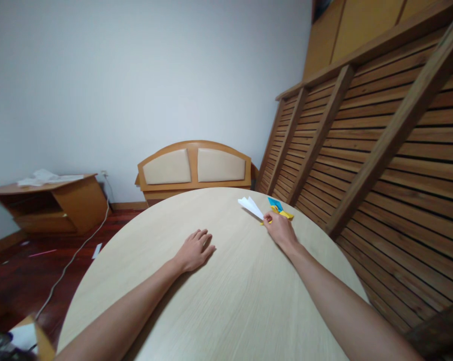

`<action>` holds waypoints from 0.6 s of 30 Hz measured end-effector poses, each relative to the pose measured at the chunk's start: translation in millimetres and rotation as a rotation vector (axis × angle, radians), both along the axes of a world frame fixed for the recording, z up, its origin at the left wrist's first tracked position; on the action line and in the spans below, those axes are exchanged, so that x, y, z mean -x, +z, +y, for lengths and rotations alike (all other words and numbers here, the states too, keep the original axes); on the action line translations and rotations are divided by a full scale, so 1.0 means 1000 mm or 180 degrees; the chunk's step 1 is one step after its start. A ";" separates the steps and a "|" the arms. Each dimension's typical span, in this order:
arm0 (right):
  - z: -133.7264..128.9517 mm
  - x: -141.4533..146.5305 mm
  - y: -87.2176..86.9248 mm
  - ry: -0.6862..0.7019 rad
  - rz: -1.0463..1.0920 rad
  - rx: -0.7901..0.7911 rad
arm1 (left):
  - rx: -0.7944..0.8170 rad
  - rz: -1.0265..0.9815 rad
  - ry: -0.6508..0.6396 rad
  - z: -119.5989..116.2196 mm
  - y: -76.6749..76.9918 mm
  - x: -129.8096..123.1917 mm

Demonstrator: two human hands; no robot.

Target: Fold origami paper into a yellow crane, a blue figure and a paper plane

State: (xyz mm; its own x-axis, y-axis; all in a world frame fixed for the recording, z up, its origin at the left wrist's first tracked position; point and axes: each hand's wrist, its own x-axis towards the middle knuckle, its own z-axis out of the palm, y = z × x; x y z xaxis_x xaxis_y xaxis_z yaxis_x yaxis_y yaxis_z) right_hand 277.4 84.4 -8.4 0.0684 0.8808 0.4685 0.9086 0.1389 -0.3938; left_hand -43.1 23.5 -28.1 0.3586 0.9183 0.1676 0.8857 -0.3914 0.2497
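A white paper plane [251, 207] is at the far right of the round table [226, 311], its narrow end at the fingertips of my right hand [281, 231]. Thumb and forefinger are pinched on that tip. Just beyond the same hand lie a blue piece of folded paper [274, 202] and yellow folded paper [287, 215], partly covered by my fingers, so their full shapes are hidden. My left hand [194, 251] rests palm down on the tabletop left of centre, fingers spread and holding nothing.
A wooden headboard [194, 165] with cream panels stands behind the table. Slatted wooden frames [362, 145] lean along the right. At left, a low cabinet [79, 205] bears white papers [48, 177]; a white cable [79, 250] crosses the dark red floor. An open box [42, 338] sits lower left.
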 end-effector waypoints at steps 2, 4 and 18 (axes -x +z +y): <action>0.001 -0.001 -0.001 -0.0077 -0.0025 0.0036 | 0.0046 0.0000 -0.0074 -0.002 0.000 -0.003; 0.001 -0.002 -0.001 -0.0145 -0.0060 0.0075 | 0.0085 0.0011 -0.0187 -0.006 0.001 -0.005; 0.005 0.003 -0.009 -0.0173 -0.0347 0.0205 | 0.0208 0.0069 -0.0497 -0.012 0.005 -0.010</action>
State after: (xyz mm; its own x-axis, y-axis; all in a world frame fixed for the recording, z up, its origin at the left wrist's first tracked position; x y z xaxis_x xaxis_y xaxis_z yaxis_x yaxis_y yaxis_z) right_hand 274.1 89.5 -17.4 0.0686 0.9056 0.4186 0.9521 0.0659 -0.2988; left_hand -33.3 11.9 -23.2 0.5007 0.8598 0.1002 0.8208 -0.5083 0.2606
